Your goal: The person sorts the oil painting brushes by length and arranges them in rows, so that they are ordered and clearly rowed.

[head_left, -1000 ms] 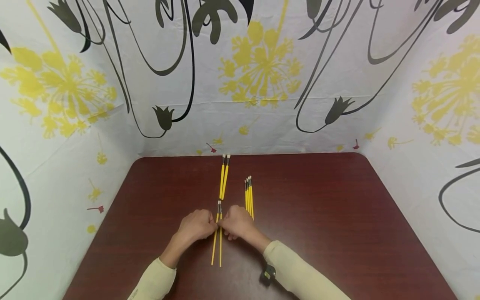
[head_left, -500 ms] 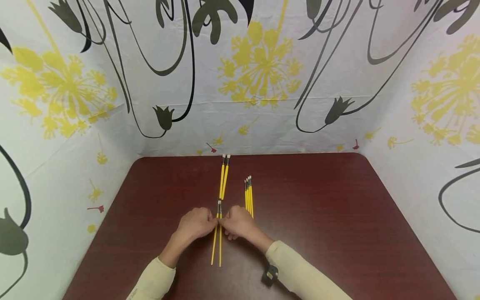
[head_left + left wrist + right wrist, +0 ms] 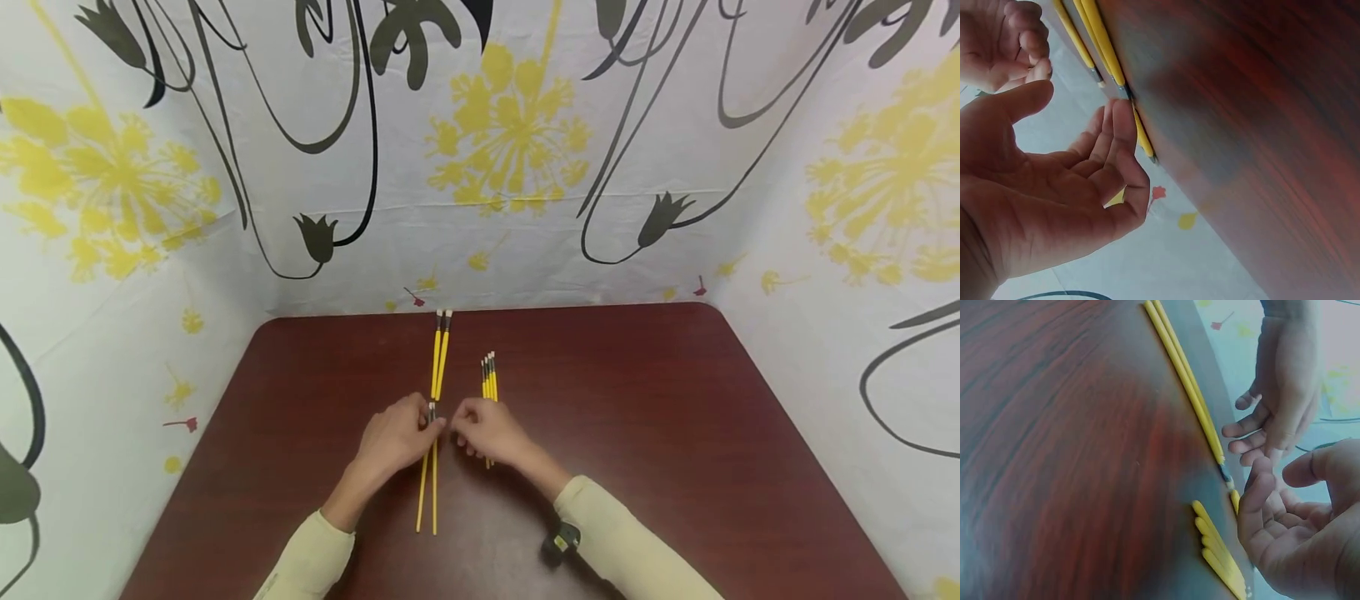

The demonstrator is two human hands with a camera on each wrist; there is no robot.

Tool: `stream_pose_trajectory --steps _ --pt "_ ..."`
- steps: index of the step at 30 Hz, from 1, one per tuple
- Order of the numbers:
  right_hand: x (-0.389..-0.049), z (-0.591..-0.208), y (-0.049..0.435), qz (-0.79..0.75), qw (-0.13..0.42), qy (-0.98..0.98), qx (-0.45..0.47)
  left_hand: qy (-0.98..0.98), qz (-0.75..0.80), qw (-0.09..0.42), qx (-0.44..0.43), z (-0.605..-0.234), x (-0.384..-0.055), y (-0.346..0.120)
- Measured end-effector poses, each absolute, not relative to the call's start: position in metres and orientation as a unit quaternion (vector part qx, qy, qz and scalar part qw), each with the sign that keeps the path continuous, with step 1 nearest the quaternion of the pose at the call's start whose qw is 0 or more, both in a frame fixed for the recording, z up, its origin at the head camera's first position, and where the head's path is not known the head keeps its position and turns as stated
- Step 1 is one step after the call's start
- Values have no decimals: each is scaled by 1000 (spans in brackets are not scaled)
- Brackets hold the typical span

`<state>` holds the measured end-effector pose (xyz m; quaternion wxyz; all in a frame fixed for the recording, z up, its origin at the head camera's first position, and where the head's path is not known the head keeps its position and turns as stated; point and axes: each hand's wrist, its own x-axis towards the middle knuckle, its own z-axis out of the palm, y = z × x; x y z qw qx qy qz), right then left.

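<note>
Two slim yellow paintbrushes (image 3: pixel 434 496) lie on the table in front of me, bristle ends pointing away. My left hand (image 3: pixel 395 435) is over their upper part, fingers gently bent and thumb apart. In the left wrist view its fingertips (image 3: pixel 1124 119) are right at the dark ferrule of these brushes. Just right of them hovers my right hand (image 3: pixel 491 431), fingers loosely curled around nothing. It partly covers a bunch of several thinner yellow paintbrushes (image 3: pixel 489 385). Beyond the near pair, another two yellow paintbrushes (image 3: pixel 440 358) continue the line toward the far edge.
The dark red-brown wooden table (image 3: pixel 637 417) has rounded far corners. White fabric (image 3: pixel 525 250) printed with yellow and grey flowers encloses its back and sides. A small dark device (image 3: pixel 561 540) sits at the right sleeve.
Both hands have slid forward along the near brushes, and their pinching fingers have loosened. The right hand has drawn away to the right, over the bunch. The head view has shifted slightly.
</note>
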<state>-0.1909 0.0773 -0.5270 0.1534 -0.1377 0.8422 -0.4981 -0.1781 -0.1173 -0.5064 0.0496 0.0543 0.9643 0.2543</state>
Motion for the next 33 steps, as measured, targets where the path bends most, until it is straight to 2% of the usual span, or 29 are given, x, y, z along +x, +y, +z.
stream_pose_trajectory --steps 13,19,24,33 --pt "-193 -527 97 -511 29 854 -93 957 283 26 64 -504 -187 -107" --pt "-199 -534 108 -519 -28 851 -69 938 336 33 78 -508 -196 -92" --pt "-205 -539 116 -510 -32 858 -47 931 351 45 94 -507 -205 -79" --pt "-211 -537 125 -480 4 877 -25 940 307 74 127 -510 -220 -58"
